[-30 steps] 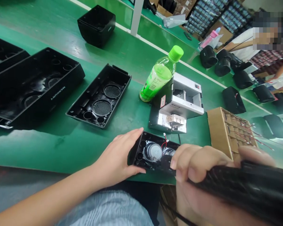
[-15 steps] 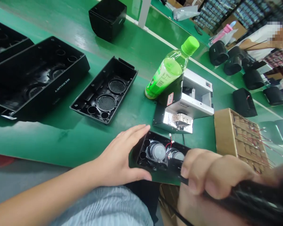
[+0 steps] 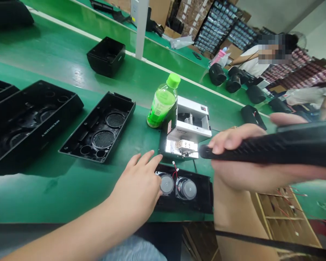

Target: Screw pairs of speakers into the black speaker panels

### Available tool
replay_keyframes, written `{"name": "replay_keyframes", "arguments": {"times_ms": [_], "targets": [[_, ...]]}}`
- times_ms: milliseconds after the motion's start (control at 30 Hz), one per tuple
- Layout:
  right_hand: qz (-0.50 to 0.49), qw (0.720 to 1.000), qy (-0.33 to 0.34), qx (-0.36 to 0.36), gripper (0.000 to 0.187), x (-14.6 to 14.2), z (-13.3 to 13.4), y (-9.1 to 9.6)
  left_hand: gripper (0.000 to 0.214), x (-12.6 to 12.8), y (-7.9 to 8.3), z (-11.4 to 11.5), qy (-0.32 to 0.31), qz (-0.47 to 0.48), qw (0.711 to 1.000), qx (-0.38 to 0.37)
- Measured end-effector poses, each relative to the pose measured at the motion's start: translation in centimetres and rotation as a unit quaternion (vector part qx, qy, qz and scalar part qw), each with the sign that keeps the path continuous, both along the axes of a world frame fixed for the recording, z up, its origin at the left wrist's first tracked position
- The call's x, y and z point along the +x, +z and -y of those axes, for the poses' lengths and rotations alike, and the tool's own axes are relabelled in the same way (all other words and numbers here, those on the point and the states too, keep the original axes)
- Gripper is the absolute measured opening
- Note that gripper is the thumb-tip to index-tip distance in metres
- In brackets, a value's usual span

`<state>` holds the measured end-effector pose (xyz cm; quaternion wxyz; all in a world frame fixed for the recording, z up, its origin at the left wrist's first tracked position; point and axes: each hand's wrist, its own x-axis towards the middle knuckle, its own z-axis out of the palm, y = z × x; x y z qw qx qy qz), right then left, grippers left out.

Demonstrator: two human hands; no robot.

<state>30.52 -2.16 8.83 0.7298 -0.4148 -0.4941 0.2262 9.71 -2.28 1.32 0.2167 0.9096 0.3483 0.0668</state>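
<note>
My left hand [image 3: 137, 185] rests with fingers spread on the left end of a black speaker shell [image 3: 203, 190] that lies at the table's near edge and holds two round speaker drivers [image 3: 178, 186] with a red wire. My right hand [image 3: 241, 163] grips a black electric screwdriver [image 3: 277, 145], held level above the shell, its tip pointing left at the small silver screw feeder machine [image 3: 187, 132].
An open black speaker shell [image 3: 97, 127] with two mesh grilles lies to the left, larger black housings [image 3: 24, 119] beyond it. A green bottle [image 3: 161, 101] stands by the machine. A cardboard box [image 3: 285, 214] sits at right. Other people work behind a far row of black speakers.
My right hand has lifted the screwdriver from over the shell up to the feeder machine. My left hand slid onto the shell's left end. The view shifted.
</note>
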Motion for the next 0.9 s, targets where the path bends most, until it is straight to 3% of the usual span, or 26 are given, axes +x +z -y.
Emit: {"name": "replay_keyframes", "arguments": {"times_ms": [67,233,333,400,467,533,600,633,667,700,733,833,900], "targets": [[-0.001,0.998,0.005,0.063,0.051,-0.3,-1.5,-0.4,0.013,-0.1,-0.2,-0.1,-0.003,0.002,1.000,-0.008],[-0.015,0.997,-0.014,0.070,0.058,-0.2,-2.4,-1.4,0.023,-1.3,-0.5,0.1,0.010,0.052,0.999,-0.011],[-0.024,0.997,-0.027,0.074,0.061,0.1,-2.3,-1.7,0.022,-1.9,0.5,-0.4,0.055,0.160,0.985,-0.021],[-0.029,0.996,-0.030,0.078,0.063,0.2,-2.2,-1.7,0.014,-1.9,1.5,-1.0,0.113,0.259,0.955,-0.090],[-0.033,0.996,-0.031,0.072,0.063,0.2,-2.2,-1.7,0.007,-1.6,2.4,-1.8,0.174,0.359,0.883,-0.246],[-0.038,0.997,-0.035,0.064,0.065,0.3,-2.3,-1.8,0.008,-1.2,3.0,-2.4,0.225,0.436,0.762,-0.423],[-0.041,0.997,-0.031,0.056,0.067,0.4,-2.3,-2.0,0.015,-0.9,3.2,-2.7,0.269,0.474,0.648,-0.532],[-0.043,0.997,-0.027,0.053,0.068,0.4,-2.2,-2.0,0.021,-0.8,3.1,-2.7,0.287,0.482,0.614,-0.555],[-0.046,0.997,-0.020,0.050,0.069,0.4,-2.1,-2.1,0.028,-0.8,3.0,-2.7,0.301,0.483,0.598,-0.564],[-0.049,0.998,-0.009,0.047,0.069,0.4,-2.0,-2.1,0.034,-0.9,2.9,-2.5,0.306,0.475,0.606,-0.560],[-0.053,0.998,0.002,0.044,0.070,0.4,-1.8,-2.0,0.037,-1.0,2.7,-2.4,0.296,0.452,0.645,-0.540],[-0.061,0.997,0.017,0.047,0.072,0.4,-1.2,-1.7,0.039,-0.9,2.4,-2.1,0.204,0.325,0.830,-0.404],[-0.062,0.997,0.005,0.054,0.073,0.3,-0.8,-1.3,0.030,-0.2,2.3,-2.4,0.140,0.248,0.908,-0.308]]}}
